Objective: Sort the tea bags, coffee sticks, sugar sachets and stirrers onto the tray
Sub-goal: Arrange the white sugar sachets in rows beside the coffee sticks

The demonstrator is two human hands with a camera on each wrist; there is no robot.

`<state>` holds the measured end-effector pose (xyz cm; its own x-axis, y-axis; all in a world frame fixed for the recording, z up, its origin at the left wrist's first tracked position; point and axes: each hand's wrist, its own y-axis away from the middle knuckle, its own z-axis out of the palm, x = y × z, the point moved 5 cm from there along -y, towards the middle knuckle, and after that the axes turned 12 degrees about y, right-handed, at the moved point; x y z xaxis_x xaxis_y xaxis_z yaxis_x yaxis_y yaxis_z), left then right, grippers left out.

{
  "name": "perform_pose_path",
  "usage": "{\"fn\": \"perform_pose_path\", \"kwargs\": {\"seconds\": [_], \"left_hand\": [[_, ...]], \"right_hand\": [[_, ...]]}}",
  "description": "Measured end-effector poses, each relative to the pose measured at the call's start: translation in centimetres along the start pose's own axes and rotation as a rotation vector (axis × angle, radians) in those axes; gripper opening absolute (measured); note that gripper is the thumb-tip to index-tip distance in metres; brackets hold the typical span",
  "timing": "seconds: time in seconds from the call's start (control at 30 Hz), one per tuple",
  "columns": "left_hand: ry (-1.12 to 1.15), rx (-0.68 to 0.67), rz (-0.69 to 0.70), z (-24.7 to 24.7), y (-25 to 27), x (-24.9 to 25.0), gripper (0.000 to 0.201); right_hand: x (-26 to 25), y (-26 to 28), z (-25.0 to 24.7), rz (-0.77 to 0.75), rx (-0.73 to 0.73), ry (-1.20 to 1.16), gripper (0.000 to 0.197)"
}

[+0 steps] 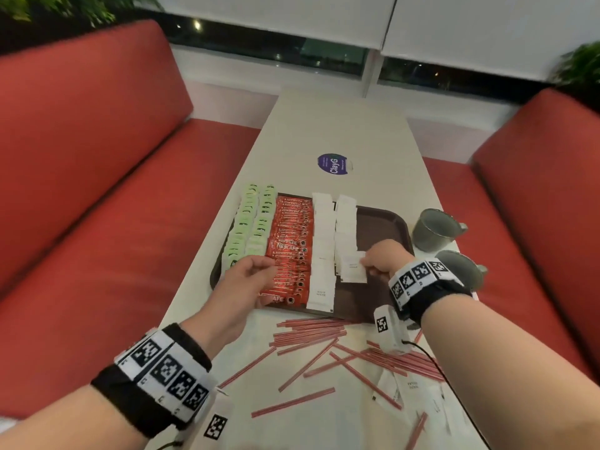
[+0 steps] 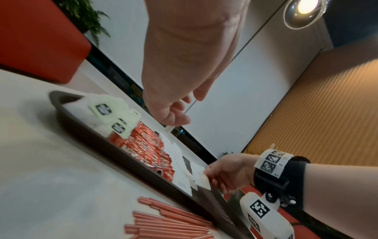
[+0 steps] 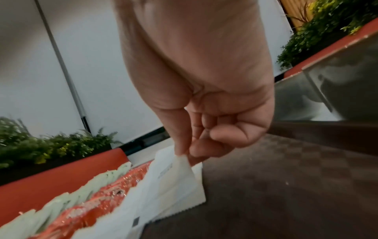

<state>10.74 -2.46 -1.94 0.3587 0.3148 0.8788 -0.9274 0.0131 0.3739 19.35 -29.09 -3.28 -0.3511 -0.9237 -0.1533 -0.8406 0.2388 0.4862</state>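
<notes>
Right hand [image 1: 380, 259] pinches sugar sachet [image 1: 354, 267]; left grip's contents unclear.

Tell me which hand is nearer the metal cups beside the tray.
Right. The right hand is over the tray's bare right part, close to the metal cups; the left hand is over the coffee sticks, farther off.

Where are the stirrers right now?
In the head view, the stirrers lie scattered on the table, off the tray, just beyond its near edge, between the two forearms.
</notes>
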Motion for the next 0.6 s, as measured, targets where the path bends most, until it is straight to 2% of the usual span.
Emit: {"fn": "perform_pose_path", "kwargs": {"seconds": [0.17, 0.23, 0.33, 0.47, 0.53, 0.6], "left_hand": [[0.003, 0.112, 0.007, -3.8, 1.0, -0.1, 0.009], [-0.003, 0.134, 0.0, -4.7, 1.4, -0.5, 0.009], [-0.02, 0.144, 0.0, -5.0, 1.8, -0.7, 0.011], [-0.081, 0.106, 0.01, -4.4, 1.9, -0.7, 0.008], [-0.157, 0.045, 0.018, -3.4, 1.8, -0.8, 0.007], [-0.284, -0.047, 0.036, -1.8, 2.0, -0.9, 0.008]], "right_hand": [[-0.6, -1.6, 2.0, 0.02, -0.072, 0.052, 0.023], [-1.1, -1.6, 2.2, 0.008, -0.006, 0.26, 0.02], [-2.5, -0.6, 0.7, -0.032, 0.133, 0.321, 0.022], [-1.8, 5.9, -3.9, -0.183, 0.326, 0.079, 0.02], [0.8, 11.2, -5.4, -0.248, 0.437, -0.056, 0.017], [4.3, 16.2, -5.2, -0.268, 0.482, -0.095, 0.01]]}}
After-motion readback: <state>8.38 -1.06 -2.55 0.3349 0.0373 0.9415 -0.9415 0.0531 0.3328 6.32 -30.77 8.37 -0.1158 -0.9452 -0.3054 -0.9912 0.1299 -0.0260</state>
